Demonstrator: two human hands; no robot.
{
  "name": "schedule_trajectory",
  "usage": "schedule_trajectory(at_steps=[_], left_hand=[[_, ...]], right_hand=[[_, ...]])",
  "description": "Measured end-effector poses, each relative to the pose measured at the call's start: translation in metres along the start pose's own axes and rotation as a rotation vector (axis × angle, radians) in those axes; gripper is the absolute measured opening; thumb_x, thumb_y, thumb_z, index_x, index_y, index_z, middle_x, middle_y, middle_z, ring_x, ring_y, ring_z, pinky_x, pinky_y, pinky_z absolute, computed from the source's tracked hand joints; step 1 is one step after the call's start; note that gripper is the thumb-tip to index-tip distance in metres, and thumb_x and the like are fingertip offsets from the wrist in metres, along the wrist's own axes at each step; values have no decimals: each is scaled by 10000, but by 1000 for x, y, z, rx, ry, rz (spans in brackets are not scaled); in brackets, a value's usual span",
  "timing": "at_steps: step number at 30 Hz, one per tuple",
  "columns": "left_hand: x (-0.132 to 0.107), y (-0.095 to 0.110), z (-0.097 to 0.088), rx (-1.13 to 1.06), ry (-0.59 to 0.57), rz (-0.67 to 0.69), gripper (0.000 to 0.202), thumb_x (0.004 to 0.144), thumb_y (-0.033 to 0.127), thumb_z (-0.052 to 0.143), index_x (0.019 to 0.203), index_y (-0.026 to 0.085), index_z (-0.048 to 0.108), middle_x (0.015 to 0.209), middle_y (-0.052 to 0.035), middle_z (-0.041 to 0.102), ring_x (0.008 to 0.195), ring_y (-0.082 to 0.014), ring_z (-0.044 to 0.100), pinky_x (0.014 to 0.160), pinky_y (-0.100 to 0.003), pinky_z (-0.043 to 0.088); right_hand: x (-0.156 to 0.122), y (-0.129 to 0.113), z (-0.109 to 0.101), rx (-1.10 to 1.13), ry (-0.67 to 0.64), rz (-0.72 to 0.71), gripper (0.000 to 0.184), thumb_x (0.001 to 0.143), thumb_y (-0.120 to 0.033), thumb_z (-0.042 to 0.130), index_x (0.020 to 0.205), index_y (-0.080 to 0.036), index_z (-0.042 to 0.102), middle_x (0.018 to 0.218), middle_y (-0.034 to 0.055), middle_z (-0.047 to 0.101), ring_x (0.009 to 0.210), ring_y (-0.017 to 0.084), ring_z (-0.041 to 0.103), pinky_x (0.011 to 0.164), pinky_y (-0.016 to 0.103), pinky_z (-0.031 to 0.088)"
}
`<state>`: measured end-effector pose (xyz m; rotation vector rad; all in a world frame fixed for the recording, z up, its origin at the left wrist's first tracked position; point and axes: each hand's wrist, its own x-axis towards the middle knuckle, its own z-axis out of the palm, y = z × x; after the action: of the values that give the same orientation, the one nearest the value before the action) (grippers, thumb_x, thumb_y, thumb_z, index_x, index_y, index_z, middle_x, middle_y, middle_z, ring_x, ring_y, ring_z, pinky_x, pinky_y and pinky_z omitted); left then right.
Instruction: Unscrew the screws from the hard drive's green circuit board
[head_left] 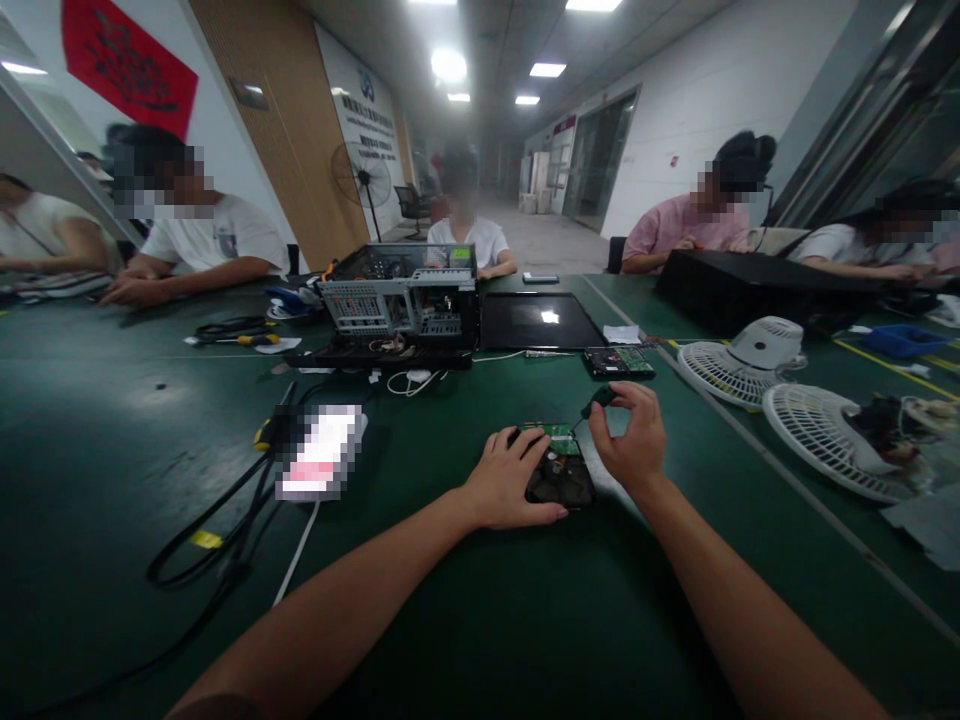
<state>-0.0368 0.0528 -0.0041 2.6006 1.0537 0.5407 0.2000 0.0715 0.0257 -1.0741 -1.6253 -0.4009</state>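
A hard drive lies on the green table, its circuit board side up. My left hand rests over the drive's left side, fingers spread across it and thumb along its near edge. In my right hand is a small dark screwdriver, pinched by the handle between thumb and fingers. Its thin shaft slants down to the left, and the tip is at the right edge of the green board. Whether the tip sits in a screw is too small to tell.
Behind the drive lie another hard drive and a dark flat panel. An opened computer case stands back left. Nearer left are a lit phone and a black cable. White fan parts are at right. Several people sit around.
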Motion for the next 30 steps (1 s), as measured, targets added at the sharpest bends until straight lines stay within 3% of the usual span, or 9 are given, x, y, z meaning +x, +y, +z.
schedule_trajectory(at_steps=[4,10,16,24,30], left_hand=[[0,0,2,15,-3,-2,1095,715,884,597,1583,283,308,1593,-92,350,1420,-473,278,1173,-639,238],[0,0,1,24,-8,6,1091,732,887,572,1585,261,304,1599,-96,343,1414,-470,279,1173,-639,235],[0,0,0,31,-18,-1,1107,729,902,555,1592,263,289,1606,-95,333,1415,-475,276,1174,-640,235],[0,1,-1,7,-7,-1,1091,719,876,602,1586,288,299,1591,-94,351,1421,-473,271,1171,-647,233],[0,1,-1,0,-1,6,1089,718,870,610,1582,281,304,1591,-98,350,1418,-473,274,1171,-649,233]], right_hand=[[-1,1,2,28,-9,5,431,883,-262,694,1268,-211,508,1254,132,648,1075,254,672,828,445,625],[-4,2,2,-13,14,42,426,877,-300,719,1245,-210,526,1162,106,690,912,220,698,805,422,613],[-4,1,-1,-28,0,20,366,886,-274,680,1220,-213,544,1100,95,648,881,219,662,822,439,588],[1,0,-2,-34,-51,-13,433,882,-242,647,1299,-232,532,1097,96,605,902,224,627,839,444,583],[1,0,-1,-65,-19,-7,407,870,-236,673,1256,-231,546,1042,78,589,893,219,614,823,436,582]])
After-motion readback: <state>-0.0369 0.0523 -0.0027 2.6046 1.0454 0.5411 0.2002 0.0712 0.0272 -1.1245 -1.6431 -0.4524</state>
